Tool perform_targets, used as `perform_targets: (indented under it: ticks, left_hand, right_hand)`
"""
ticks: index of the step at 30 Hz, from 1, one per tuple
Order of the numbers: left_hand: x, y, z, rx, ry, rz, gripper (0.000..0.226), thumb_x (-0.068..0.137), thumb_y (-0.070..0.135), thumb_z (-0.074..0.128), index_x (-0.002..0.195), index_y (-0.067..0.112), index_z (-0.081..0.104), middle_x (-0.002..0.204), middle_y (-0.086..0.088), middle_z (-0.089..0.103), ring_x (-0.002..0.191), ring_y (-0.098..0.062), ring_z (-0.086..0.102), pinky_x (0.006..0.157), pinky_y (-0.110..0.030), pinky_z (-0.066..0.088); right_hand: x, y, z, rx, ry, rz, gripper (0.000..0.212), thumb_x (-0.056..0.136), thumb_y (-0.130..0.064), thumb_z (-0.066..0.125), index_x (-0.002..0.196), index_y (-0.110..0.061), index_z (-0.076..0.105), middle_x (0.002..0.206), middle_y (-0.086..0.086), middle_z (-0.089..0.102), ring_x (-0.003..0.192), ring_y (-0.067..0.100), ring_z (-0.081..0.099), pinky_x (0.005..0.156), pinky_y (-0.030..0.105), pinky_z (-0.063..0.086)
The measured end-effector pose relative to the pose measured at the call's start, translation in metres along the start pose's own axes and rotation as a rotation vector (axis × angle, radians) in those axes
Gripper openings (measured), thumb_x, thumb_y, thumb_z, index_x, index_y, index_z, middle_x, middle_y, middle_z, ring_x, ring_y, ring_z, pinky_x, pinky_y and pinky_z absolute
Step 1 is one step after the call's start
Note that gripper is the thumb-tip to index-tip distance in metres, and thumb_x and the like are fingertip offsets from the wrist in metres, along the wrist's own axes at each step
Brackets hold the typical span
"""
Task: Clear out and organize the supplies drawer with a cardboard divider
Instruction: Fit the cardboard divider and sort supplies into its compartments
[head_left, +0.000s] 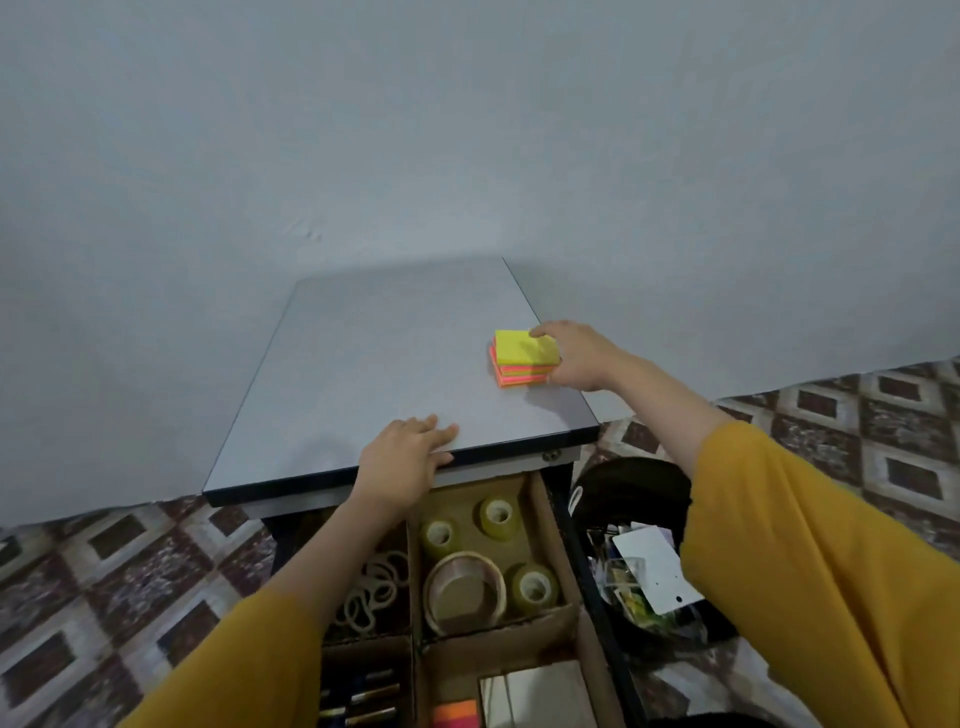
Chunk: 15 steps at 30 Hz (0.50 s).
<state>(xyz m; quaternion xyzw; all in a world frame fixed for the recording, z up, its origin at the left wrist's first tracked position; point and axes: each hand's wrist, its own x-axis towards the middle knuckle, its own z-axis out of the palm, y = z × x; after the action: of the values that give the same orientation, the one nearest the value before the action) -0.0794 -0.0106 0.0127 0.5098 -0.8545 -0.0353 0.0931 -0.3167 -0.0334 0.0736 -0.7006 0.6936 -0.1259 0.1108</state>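
1. The left hand (405, 460) lies on the front edge of the grey bench (363, 364). Its grip is spread, with the fingers flat on the top and holding nothing. A yellow sleeve (234, 670) covers the forearm and hides part of what lies below it.
2. Under the bench an open drawer (548, 535) is split into four compartments by a cardboard divider (498, 634). The two front compartments are cut off by the bottom edge of the view.
3. The back left compartment holds a tangle of rubber bands (374, 587), which are too overlapped to count and are partly behind the left forearm.
4. The front left compartment holds several pens (371, 696). They are dim and only partly seen.
5. The back right compartment holds four tape rolls: one large roll (465, 592) and three small rolls (498, 514).
6. The front right compartment shows one orange and pink pad (456, 714) beside a pale flat item that is hard to make out.
7. One sticky note stack (524, 358), yellow over pink and orange, sits on the bench near its right edge.
8. The right hand (579, 361) holds that stack, its grip curled around the right side with a finger on top. The thumb is hidden.
9. On the tiled floor to the right stands a black bin (634, 493) of mixed scraps, with one white card (654, 571) on top. The right sleeve partly covers the bin.
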Motion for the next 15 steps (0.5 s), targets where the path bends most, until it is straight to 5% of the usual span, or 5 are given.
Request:
perform_targets:
  ticks: [6,15]
  left_hand:
    - [0.004,-0.002,0.000,0.048,-0.030,0.005,0.043,0.101,0.035,0.035,0.143,0.034,0.033,0.152,0.007,0.028,0.137,-0.016,0.028,0.107,-0.028,0.026]
    - [0.003,-0.003,-0.001,0.044,-0.026,0.016,0.043,0.100,0.036,0.035,0.143,0.035,0.033,0.152,0.008,0.029,0.134,-0.015,0.029,0.103,-0.028,0.032]
  right_hand:
    - [0.043,0.005,0.001,0.120,-0.157,0.064,0.096,0.072,-0.004,0.073,0.149,-0.018,0.018,0.149,0.010,0.031,0.134,0.027,0.034,0.099,0.025,0.033]
    - [0.045,0.004,0.008,-0.027,-0.127,0.011,0.065,0.073,-0.026,0.077,0.131,-0.012,0.052,0.133,0.010,0.052,0.120,0.027,0.048,0.098,0.031,0.039]
